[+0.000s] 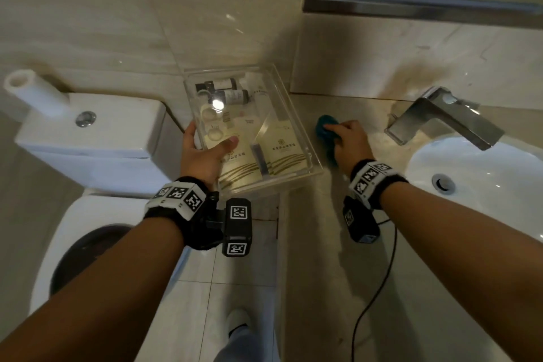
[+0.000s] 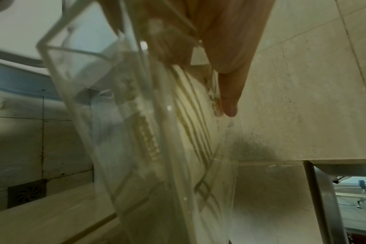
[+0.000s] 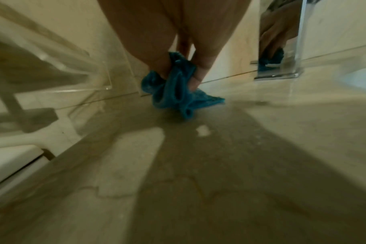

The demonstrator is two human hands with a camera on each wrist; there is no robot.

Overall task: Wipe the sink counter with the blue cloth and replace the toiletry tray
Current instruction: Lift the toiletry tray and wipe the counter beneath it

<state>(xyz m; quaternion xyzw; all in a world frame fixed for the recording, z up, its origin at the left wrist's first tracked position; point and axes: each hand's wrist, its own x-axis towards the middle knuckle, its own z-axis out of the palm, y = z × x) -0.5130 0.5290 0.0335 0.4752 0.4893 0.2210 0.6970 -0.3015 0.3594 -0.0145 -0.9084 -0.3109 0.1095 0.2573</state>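
clear tray (image 1: 296, 114) lifted; blue cloth (image 1: 326, 131) bunched on counter (image 1: 323, 244).

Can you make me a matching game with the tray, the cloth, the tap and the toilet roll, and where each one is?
Things:
1. clear tray
2. blue cloth
3. tap
4. toilet roll

Places:
A. lying on top of the toilet tank
B. bunched under the right hand, on the counter
C. held up in the left hand, with little bottles inside
D. standing at the back edge of the white sink

Pairs: 1-C, 2-B, 3-D, 4-A
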